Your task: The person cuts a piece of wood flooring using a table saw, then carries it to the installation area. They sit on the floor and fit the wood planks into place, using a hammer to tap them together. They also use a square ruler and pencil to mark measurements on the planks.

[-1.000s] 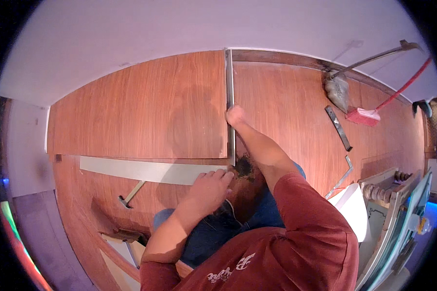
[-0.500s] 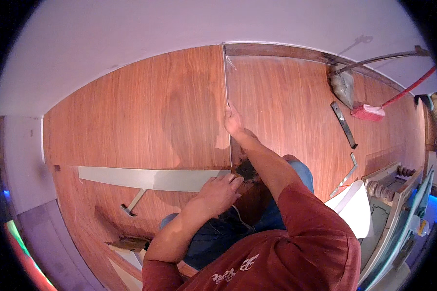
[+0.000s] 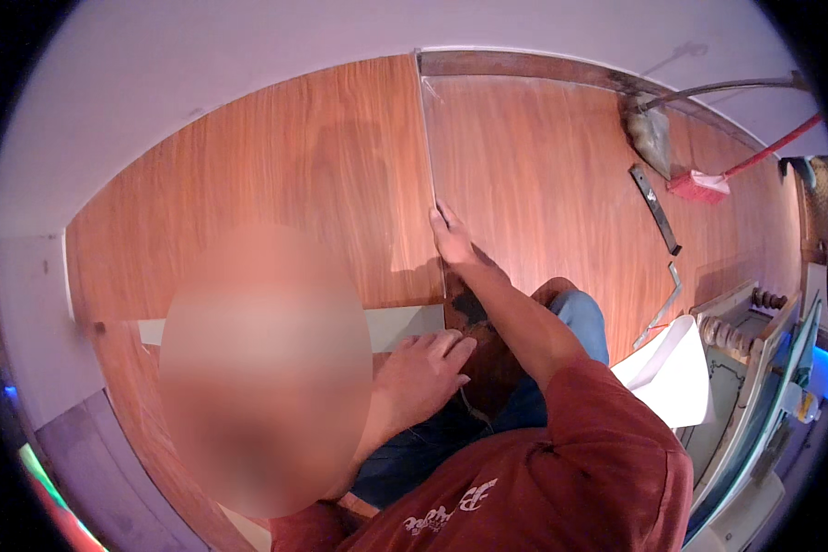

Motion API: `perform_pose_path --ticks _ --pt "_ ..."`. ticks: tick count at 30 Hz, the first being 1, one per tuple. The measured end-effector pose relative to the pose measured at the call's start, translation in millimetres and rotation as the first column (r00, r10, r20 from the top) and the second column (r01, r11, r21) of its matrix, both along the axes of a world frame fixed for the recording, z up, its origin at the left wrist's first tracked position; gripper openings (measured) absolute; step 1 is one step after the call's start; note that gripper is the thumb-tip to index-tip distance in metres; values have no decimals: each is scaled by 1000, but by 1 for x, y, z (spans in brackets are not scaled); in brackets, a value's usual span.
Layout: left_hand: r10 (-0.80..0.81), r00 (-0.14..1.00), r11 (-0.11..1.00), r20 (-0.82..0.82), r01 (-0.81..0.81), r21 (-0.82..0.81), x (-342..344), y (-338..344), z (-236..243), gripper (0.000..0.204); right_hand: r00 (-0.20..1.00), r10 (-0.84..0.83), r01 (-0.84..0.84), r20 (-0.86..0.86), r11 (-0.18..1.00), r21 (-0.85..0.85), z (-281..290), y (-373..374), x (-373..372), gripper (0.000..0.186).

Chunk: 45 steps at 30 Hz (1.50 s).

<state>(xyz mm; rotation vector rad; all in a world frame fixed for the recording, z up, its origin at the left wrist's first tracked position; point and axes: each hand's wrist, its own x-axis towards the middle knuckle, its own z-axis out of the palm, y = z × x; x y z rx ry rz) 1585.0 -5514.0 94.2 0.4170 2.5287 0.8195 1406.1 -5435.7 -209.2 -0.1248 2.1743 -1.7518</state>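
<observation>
- Pressing evenly along the seam (image 3: 427,138) would likely work best, fingers in line with it.
- The seam lies between left panel (image 3: 248,166) and right panel (image 3: 534,166), its long axis pointing from the person toward the wall (image 3: 294,37).
- The right hand (image 3: 451,239) touches it; whether it pinches, one cannot tell.
- The left hand (image 3: 421,366), thumb apart, is beside the pale strip (image 3: 414,319).

Toward eight o'clock, blur hides the middle of your long, flat, pale-white strip (image 3: 407,325); toward one, whether your bare right hand (image 3: 451,237) grips anything is too small to tell.
</observation>
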Motion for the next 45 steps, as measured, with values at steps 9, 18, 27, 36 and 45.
perform_pose_path --ticks 9,18,27,36,45 --pt "-68 997 998 43 68 -3 19 16 8 52 997 66 -68 49 996 55 -7 -3 -3 66" --pt "80 997 995 -8 -81 -63 60 36 61 56 996 35 -51 -82 978 -203 0 -49 -119 68" --pt "139 987 970 84 -118 -211 45 51 61 55 986 55 -74 -159 990 -119 -24 -56 -189 74" --pt "13 996 977 89 6 -212 10 57 28 55 988 149 -149 -46 989 6 -3 -52 -187 70" --pt "154 968 975 198 -116 -190 -3 27 34 53 956 180 -174 -233 984 44 28 -74 -258 63"
